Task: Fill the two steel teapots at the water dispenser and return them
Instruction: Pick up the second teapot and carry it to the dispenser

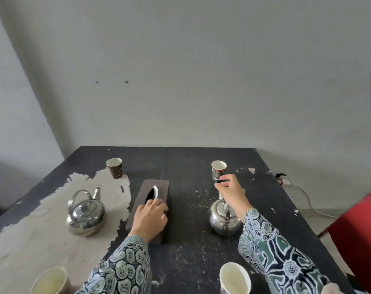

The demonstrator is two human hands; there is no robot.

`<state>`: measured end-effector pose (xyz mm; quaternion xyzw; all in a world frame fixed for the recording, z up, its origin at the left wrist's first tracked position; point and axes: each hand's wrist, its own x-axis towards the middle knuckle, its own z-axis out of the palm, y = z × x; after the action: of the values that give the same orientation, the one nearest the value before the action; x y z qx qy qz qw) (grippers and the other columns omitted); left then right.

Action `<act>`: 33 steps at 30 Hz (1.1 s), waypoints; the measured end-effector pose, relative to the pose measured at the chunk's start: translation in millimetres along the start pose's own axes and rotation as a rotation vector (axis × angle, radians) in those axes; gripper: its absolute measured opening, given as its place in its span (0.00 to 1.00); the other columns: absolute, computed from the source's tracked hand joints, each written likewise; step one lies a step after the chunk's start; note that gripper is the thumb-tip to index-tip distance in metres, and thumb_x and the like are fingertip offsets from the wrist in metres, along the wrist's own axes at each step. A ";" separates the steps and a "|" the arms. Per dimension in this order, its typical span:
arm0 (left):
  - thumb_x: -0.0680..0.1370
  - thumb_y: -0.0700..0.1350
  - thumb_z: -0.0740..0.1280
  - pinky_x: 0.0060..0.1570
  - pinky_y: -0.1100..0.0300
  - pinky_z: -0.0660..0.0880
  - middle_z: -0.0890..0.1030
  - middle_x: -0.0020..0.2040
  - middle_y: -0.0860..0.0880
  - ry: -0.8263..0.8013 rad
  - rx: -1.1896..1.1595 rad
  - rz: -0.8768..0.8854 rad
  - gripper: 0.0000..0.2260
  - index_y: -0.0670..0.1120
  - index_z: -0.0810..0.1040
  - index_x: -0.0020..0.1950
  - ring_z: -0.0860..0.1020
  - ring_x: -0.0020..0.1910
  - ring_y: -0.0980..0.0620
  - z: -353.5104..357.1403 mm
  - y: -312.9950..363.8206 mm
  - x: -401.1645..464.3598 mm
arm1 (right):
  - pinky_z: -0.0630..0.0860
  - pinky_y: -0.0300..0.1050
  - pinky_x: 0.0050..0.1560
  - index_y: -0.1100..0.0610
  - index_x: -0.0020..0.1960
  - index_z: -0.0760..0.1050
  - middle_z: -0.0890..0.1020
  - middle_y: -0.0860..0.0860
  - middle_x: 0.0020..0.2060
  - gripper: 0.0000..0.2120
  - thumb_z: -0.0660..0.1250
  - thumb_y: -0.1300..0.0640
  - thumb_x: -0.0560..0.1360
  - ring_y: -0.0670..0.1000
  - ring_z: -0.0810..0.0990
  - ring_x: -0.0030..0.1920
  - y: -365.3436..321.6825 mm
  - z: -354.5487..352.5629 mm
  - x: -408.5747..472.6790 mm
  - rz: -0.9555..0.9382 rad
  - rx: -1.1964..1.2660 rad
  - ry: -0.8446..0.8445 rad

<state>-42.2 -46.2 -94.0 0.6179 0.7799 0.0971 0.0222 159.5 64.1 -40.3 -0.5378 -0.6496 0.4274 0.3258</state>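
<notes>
Two steel teapots stand on the black table (191, 247). The left teapot (86, 213) sits on the worn, pale patch of the tabletop with its handle raised and nothing touching it. The right teapot (222, 219) stands on the dark surface, partly hidden by my right arm. My right hand (230, 192) hovers over it with curled fingers that seem to grip the top of its handle. My left hand (149, 217) rests flat on a dark brown tissue box (157, 187) in the middle of the table.
Paper cups stand at the far left (115, 167), far right (218, 169), near left (51, 281) and near right (235, 279). A red chair (358, 240) is beside the table's right edge. A white cable (307, 200) lies on the floor. A plain wall is behind.
</notes>
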 end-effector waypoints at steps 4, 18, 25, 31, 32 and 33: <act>0.77 0.45 0.60 0.59 0.52 0.67 0.77 0.59 0.50 0.198 -0.056 -0.118 0.11 0.48 0.78 0.56 0.73 0.60 0.49 -54.2 -65.1 -25.4 | 0.70 0.42 0.49 0.54 0.51 0.75 0.76 0.47 0.43 0.06 0.62 0.56 0.75 0.48 0.74 0.49 -60.2 43.9 -26.7 -0.122 0.057 -0.120; 0.76 0.39 0.62 0.48 0.58 0.70 0.82 0.52 0.45 0.357 -0.596 -0.433 0.08 0.44 0.80 0.51 0.78 0.49 0.47 -121.7 -284.1 -68.5 | 0.72 0.38 0.41 0.54 0.43 0.73 0.79 0.49 0.38 0.06 0.59 0.60 0.77 0.46 0.76 0.38 -165.9 283.3 -73.4 -0.047 0.204 -0.451; 0.76 0.38 0.62 0.47 0.57 0.72 0.82 0.52 0.42 0.086 -0.756 -0.395 0.09 0.41 0.77 0.55 0.77 0.46 0.46 -85.6 -327.5 -52.2 | 0.72 0.45 0.51 0.56 0.50 0.72 0.78 0.51 0.43 0.05 0.59 0.60 0.75 0.49 0.75 0.46 -143.1 364.9 -62.0 0.084 0.102 -0.396; 0.78 0.39 0.61 0.52 0.56 0.73 0.81 0.52 0.45 -0.047 -0.863 -0.333 0.11 0.42 0.77 0.58 0.79 0.51 0.46 -58.3 -336.3 -33.3 | 0.66 0.38 0.34 0.58 0.53 0.71 0.73 0.49 0.37 0.08 0.58 0.59 0.76 0.45 0.71 0.36 -124.7 403.6 -48.5 0.194 0.031 -0.330; 0.77 0.39 0.61 0.54 0.53 0.75 0.81 0.50 0.45 -0.061 -0.884 -0.316 0.10 0.42 0.77 0.57 0.79 0.50 0.46 -52.0 -338.1 -29.6 | 0.67 0.38 0.33 0.59 0.53 0.72 0.74 0.49 0.37 0.08 0.57 0.59 0.76 0.45 0.72 0.35 -123.0 409.1 -46.6 0.217 0.039 -0.336; 0.77 0.39 0.61 0.56 0.50 0.75 0.81 0.49 0.45 -0.072 -0.895 -0.301 0.09 0.42 0.78 0.55 0.78 0.48 0.46 -48.2 -337.9 -27.7 | 0.66 0.38 0.33 0.60 0.54 0.73 0.75 0.50 0.37 0.10 0.57 0.58 0.77 0.46 0.72 0.35 -121.2 414.1 -45.3 0.236 0.057 -0.340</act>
<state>-367.4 -152.5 -109.5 0.4306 0.7412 0.3978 0.3270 -247.6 -71.8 -103.8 -0.5208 -0.6153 0.5655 0.1743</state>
